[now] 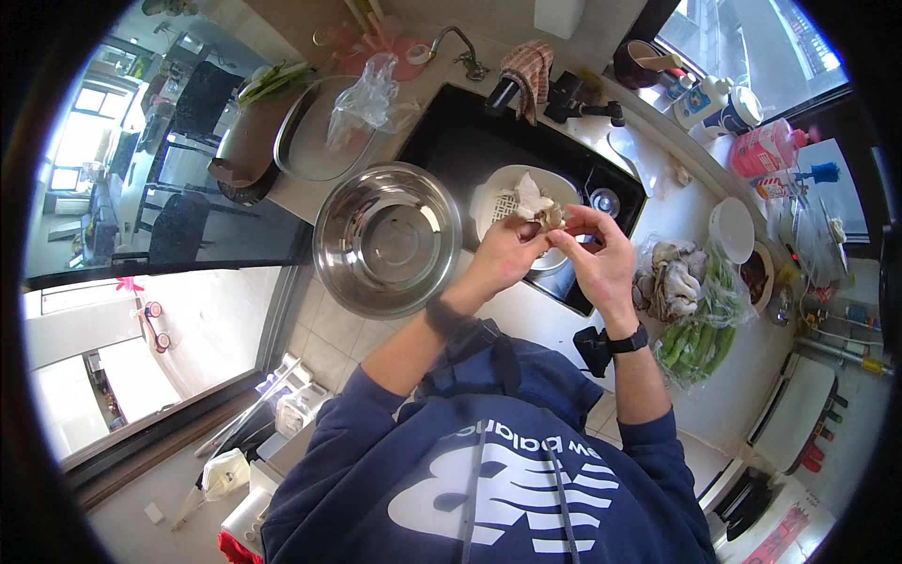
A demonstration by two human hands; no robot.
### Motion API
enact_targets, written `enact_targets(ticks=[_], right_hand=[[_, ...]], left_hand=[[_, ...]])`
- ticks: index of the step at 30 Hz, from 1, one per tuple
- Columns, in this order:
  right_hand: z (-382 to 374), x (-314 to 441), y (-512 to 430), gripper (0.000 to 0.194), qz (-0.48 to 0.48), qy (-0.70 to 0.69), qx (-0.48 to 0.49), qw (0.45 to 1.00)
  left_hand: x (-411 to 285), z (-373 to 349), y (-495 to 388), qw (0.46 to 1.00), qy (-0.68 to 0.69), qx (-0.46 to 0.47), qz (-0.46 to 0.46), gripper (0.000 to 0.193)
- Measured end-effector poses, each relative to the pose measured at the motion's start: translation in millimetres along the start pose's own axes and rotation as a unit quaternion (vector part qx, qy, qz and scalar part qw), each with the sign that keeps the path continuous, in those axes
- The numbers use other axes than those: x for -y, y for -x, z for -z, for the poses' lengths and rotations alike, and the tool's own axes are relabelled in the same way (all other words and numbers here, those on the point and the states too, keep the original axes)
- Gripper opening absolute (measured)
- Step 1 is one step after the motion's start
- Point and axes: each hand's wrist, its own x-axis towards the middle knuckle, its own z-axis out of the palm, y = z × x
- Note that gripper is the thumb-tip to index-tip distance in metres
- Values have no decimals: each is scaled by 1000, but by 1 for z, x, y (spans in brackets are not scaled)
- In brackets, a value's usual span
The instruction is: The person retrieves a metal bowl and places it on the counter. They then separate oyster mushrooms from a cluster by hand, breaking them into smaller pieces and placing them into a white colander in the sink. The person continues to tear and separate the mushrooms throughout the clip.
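Observation:
My left hand (509, 255) and my right hand (599, 257) meet fingertip to fingertip over a white plastic colander (486, 211). Between them they pinch a piece of oyster mushroom (554, 216). A paler mushroom piece (528, 192) shows just beyond my left fingers; whether it is held or lies in the colander I cannot tell. The colander rests at the black sink (461, 134), and my hands hide its near side. Right of my right hand, a heap of grey oyster mushrooms (669, 278) lies on the counter.
A large stainless steel bowl (387, 240) stands at the left. Bagged green vegetables (697, 345) lie near the mushroom heap. Behind the sink are a black tap (599, 109) and a checked cloth (527, 74). A pink soap bottle (764, 148) stands by the window.

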Motion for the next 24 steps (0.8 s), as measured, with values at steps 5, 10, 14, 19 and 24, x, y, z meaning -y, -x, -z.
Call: enact_targets(ticks=[5, 10, 14, 19, 24], right_hand=[[-12, 5, -3, 23, 79, 97, -56, 991], [-20, 5, -4, 18, 98, 112, -75, 986], [-20, -2, -1, 17, 131, 114, -73, 982], [-26, -22, 9, 19, 114, -22, -82, 990], [-18, -38, 10, 22, 112, -45, -112, 986]], left_hand=[[4, 7, -1, 994, -103, -13, -22, 31], [1, 2, -2, 988, 150, -14, 44, 29], [-5, 1, -4, 961, 256, -25, 106, 29], [-6, 3, -15, 944, 306, -67, 102, 25], [-1, 12, -19, 945, 299, -99, 91, 20]])
